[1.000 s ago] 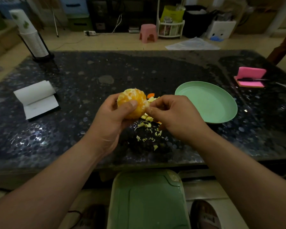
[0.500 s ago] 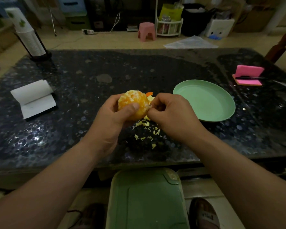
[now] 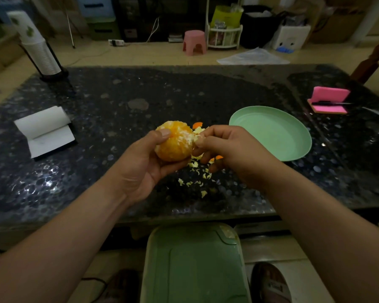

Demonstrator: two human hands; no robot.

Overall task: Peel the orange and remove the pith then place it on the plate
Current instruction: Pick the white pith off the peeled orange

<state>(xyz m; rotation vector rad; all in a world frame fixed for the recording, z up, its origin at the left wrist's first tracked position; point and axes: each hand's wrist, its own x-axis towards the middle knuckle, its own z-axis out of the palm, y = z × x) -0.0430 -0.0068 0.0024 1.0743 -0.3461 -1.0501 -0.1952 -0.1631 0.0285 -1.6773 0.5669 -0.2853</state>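
Two grips meet above the tabletop (image 3: 118, 101), our left grip (image 3: 144, 165) cupping the peeled orange (image 3: 175, 145), our right grip (image 3: 230, 152) pinching pith (image 3: 195, 137) at its side, and we judge it soft, slippery, best held lightly around the middle.

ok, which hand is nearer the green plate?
Right. The right hand sits just left of the plate, pinching pith off the orange; the left hand holds the orange, farther left.
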